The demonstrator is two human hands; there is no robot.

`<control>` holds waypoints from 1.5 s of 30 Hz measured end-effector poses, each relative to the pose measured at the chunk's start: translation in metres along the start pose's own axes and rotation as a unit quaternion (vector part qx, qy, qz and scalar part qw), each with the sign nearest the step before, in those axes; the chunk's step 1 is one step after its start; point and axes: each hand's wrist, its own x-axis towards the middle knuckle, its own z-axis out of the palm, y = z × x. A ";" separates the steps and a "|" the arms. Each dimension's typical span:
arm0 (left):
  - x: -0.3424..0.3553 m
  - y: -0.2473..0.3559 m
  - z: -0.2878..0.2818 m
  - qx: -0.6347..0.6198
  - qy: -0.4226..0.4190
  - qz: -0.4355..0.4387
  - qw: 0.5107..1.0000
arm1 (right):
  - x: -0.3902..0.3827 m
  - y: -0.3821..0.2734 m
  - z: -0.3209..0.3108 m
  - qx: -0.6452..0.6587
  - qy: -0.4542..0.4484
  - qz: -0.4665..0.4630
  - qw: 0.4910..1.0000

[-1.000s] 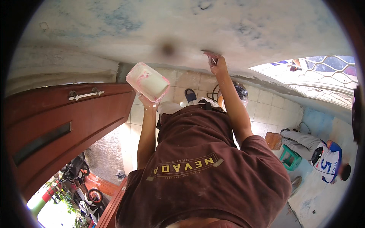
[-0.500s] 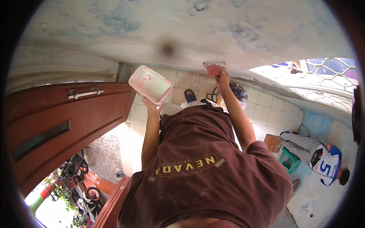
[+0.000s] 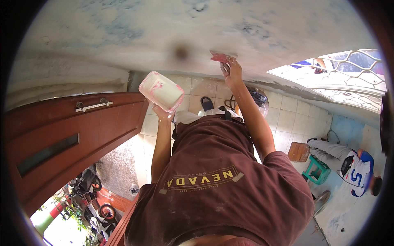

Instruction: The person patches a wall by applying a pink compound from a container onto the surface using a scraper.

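both arms raised overhead, elbows nearly straight. left hand (image 3: 163, 115) cupped upward, fingers closed in grip. right hand (image 3: 231, 70) stretched higher, fingers pinched shut, wrist bent back.

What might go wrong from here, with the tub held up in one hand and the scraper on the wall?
The left hand holds the tub tilted with its open side showing; pink-white filler might slop out onto the brown shirt. The right hand presses the scraper to the wall at full stretch, so it may slip. A person is crouched nearby; drips could land there.
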 end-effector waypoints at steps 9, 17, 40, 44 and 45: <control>-0.005 -0.011 0.016 0.004 -0.026 -0.017 1.000 | 0.017 -0.003 -0.104 0.051 -0.084 0.089 0.991; -0.020 -0.005 0.031 0.092 -0.041 0.019 0.995 | 0.104 0.052 -0.133 0.008 -0.128 0.090 0.988; -0.036 0.002 -0.021 -0.016 0.027 0.042 0.999 | 0.029 0.031 -0.064 -0.062 -0.184 0.166 0.967; -0.049 0.011 0.001 -0.058 0.026 0.042 0.997 | 0.077 0.062 -0.051 0.024 -0.196 0.198 0.960; -0.052 0.014 -0.001 -0.061 0.025 0.054 0.996 | 0.080 0.063 -0.040 0.063 -0.163 0.156 0.972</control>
